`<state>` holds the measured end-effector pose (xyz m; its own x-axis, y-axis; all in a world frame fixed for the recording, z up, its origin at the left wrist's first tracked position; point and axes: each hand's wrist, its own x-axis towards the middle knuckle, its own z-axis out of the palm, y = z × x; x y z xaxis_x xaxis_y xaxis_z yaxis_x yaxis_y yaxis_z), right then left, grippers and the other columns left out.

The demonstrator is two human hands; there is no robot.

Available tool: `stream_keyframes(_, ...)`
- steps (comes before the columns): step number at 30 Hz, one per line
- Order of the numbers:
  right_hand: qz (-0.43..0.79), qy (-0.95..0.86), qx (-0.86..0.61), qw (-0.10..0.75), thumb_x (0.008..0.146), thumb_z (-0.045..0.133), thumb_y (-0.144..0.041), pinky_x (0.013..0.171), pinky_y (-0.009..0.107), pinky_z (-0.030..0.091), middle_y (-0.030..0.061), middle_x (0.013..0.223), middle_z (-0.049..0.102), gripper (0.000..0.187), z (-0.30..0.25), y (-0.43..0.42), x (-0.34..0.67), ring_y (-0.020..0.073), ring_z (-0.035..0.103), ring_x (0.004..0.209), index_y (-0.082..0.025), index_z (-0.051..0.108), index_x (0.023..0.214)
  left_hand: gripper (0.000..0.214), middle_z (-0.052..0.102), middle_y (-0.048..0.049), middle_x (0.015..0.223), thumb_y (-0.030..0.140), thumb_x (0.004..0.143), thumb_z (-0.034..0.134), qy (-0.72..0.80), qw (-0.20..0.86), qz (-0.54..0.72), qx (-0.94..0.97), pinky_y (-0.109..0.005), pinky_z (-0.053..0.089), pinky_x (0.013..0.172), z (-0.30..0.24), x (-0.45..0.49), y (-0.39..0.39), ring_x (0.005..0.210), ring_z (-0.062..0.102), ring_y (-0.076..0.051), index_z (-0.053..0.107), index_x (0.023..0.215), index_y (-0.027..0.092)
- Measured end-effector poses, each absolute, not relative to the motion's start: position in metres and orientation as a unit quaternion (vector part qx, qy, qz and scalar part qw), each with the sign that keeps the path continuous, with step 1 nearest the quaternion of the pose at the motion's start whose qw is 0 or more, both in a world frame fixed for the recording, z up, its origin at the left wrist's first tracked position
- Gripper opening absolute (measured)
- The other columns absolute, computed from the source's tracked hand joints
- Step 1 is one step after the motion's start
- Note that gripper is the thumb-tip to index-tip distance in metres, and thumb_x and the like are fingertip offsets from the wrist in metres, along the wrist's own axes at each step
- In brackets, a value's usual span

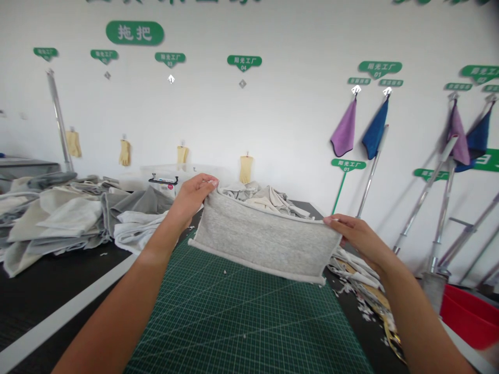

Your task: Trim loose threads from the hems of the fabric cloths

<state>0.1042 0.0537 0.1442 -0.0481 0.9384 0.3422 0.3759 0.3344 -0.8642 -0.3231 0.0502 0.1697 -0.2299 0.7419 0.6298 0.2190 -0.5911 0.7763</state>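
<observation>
A rectangular piece of light grey fabric (pixel 265 239) hangs stretched between my two hands, above a green gridded cutting mat (pixel 241 322). My left hand (pixel 194 195) pinches its upper left corner between thumb and fingers. At the upper right corner, my right hand (pixel 353 231) grips the cloth the same way. The fabric's lower edge curls a little and hangs free over the mat. Behind it, partly hidden, lies a heap of pale cloth pieces (pixel 273 200).
Piles of grey and white cloth (pixel 74 213) cover the table's left side. Fabric strips and scraps (pixel 362 275) lie right of the mat, beside gold-coloured scissor handles (pixel 392 337). A red bucket (pixel 470 314) and metal poles (pixel 424 197) stand at right. Gloves (pixel 246 169) hang on the wall.
</observation>
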Motion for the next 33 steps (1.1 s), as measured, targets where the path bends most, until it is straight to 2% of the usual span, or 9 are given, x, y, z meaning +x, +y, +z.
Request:
stream_keyframes(3, 0.316, -0.652, -0.493, 0.481, 0.076, 0.068, -0.07, 0.052, 0.025, 0.038, -0.0004, 0.059, 0.053, 0.052, 0.145, 0.052, 0.107, 0.0116, 0.044, 0.055, -0.018, 0.065, 0.07, 0.029, 0.057, 0.0004, 0.064, 0.045, 0.078, 0.068, 0.419, 0.2, 0.65, 0.602, -0.025, 0.025, 0.055, 0.169, -0.323, 0.05, 0.056, 0.042, -0.013, 0.072, 0.092, 0.02)
stream_keyframes(5, 0.345, -0.648, -0.477, 0.482, 0.077, 0.07, -0.067, 0.055, 0.025, 0.042, -0.0004, 0.06, 0.054, 0.049, 0.146, 0.052, 0.109, 0.0116, 0.047, 0.057, -0.018, 0.065, 0.071, 0.03, 0.058, 0.0, 0.065, 0.045, 0.079, 0.067, 0.422, 0.204, 0.631, 0.619, -0.025, 0.027, 0.055, 0.168, -0.323, 0.049, 0.058, 0.044, -0.013, 0.074, 0.096, 0.021)
stream_keyframes(8, 0.38, -0.639, -0.449, 0.495, 0.079, 0.073, -0.059, 0.062, 0.024, 0.047, 0.0023, 0.076, 0.063, 0.04, 0.148, 0.05, 0.112, 0.0138, 0.056, 0.07, -0.02, 0.071, 0.09, 0.032, 0.061, -0.0009, 0.067, 0.044, 0.08, 0.066, 0.425, 0.21, 0.599, 0.645, -0.024, 0.03, 0.057, 0.167, -0.324, 0.047, 0.06, 0.048, -0.015, 0.074, 0.103, 0.023)
stream_keyframes(12, 0.382, -0.643, -0.427, 0.509, 0.079, 0.075, -0.054, 0.075, 0.026, 0.053, 0.0058, 0.097, 0.07, 0.044, 0.149, 0.048, 0.117, 0.0182, 0.063, 0.088, -0.024, 0.072, 0.111, 0.036, 0.069, -0.0043, 0.078, 0.043, 0.077, 0.069, 0.445, 0.254, 0.55, 0.66, -0.025, 0.037, 0.061, 0.167, -0.33, 0.045, 0.068, 0.057, -0.017, 0.075, 0.107, 0.023)
stream_keyframes(18, 0.313, -0.67, -0.466, 0.485, 0.076, 0.077, -0.055, 0.076, 0.03, 0.054, 0.0077, 0.099, 0.073, 0.047, 0.151, 0.053, 0.129, 0.02, 0.064, 0.086, -0.022, 0.074, 0.109, 0.028, 0.075, -0.0077, 0.091, 0.039, 0.071, 0.073, 0.473, 0.303, 0.433, 0.705, -0.026, 0.041, 0.062, 0.166, -0.338, 0.042, 0.077, 0.063, -0.021, 0.079, 0.095, 0.025)
stream_keyframes(22, 0.266, -0.65, -0.503, 0.504, 0.078, 0.075, -0.055, 0.076, 0.033, 0.053, 0.0072, 0.093, 0.073, 0.041, 0.152, 0.056, 0.135, 0.0209, 0.063, 0.085, -0.021, 0.075, 0.1, 0.024, 0.073, -0.0063, 0.078, 0.037, 0.066, 0.074, 0.485, 0.302, 0.377, 0.728, -0.026, 0.04, 0.056, 0.163, -0.338, 0.039, 0.068, 0.062, -0.02, 0.079, 0.088, 0.026)
stream_keyframes(27, 0.204, -0.66, -0.506, 0.517, 0.08, 0.072, -0.056, 0.083, 0.036, 0.049, 0.0049, 0.094, 0.07, 0.036, 0.156, 0.05, 0.132, 0.0235, 0.059, 0.094, -0.023, 0.073, 0.094, 0.018, 0.066, -0.0029, 0.061, 0.039, 0.059, 0.077, 0.464, 0.28, 0.426, 0.725, -0.026, 0.04, 0.051, 0.161, -0.333, 0.036, 0.055, 0.058, -0.018, 0.074, 0.067, 0.024)
stream_keyframes(29, 0.216, -0.657, -0.496, 0.525, 0.08, 0.071, -0.056, 0.084, 0.034, 0.049, 0.0044, 0.095, 0.069, 0.036, 0.157, 0.047, 0.13, 0.0227, 0.059, 0.093, -0.023, 0.072, 0.093, 0.022, 0.064, -0.0024, 0.06, 0.045, 0.061, 0.076, 0.449, 0.28, 0.431, 0.731, -0.026, 0.041, 0.052, 0.163, -0.329, 0.033, 0.055, 0.058, -0.018, 0.072, 0.065, 0.023)
stream_keyframes(33, 0.299, -0.631, -0.478, 0.534, 0.079, 0.072, -0.056, 0.074, 0.028, 0.051, 0.0039, 0.099, 0.069, 0.036, 0.157, 0.047, 0.13, 0.0217, 0.06, 0.092, -0.025, 0.071, 0.098, 0.031, 0.065, -0.0033, 0.064, 0.054, 0.067, 0.074, 0.423, 0.282, 0.434, 0.744, -0.027, 0.045, 0.057, 0.169, -0.327, 0.028, 0.06, 0.06, -0.019, 0.07, 0.064, 0.023)
